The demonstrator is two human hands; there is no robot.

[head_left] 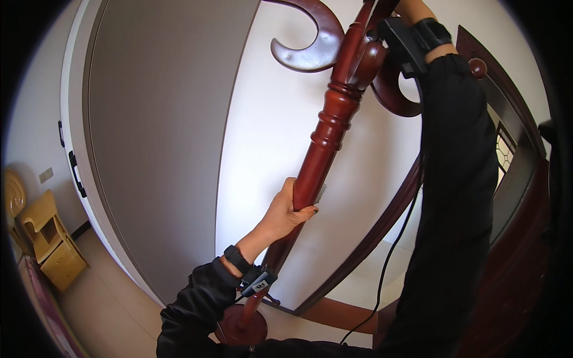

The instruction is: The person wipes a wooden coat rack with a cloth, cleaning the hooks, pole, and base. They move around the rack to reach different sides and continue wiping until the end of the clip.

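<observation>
A dark red, glossy wooden coat stand [325, 134] leans across the middle of the view, its turned pole running from a round base [242, 325] low down to curled hooks at the top. My left hand [286, 209] is closed round the lower half of the pole, thumb across its front. One curled hook [313, 48] sticks out to the left of the pole; another [394, 98] curves out on the right. My right hand [416, 11] is raised beside the top of the stand. Its fingers are cut off by the upper edge, so their grip is hidden.
To the left stands a tall grey-brown panel [161, 131] with a white edge and black handles [76, 173]. Beyond it is a light wooden cabinet [57, 250]. On the right are a dark wood-framed mirror [513, 89] and a black cable [388, 256].
</observation>
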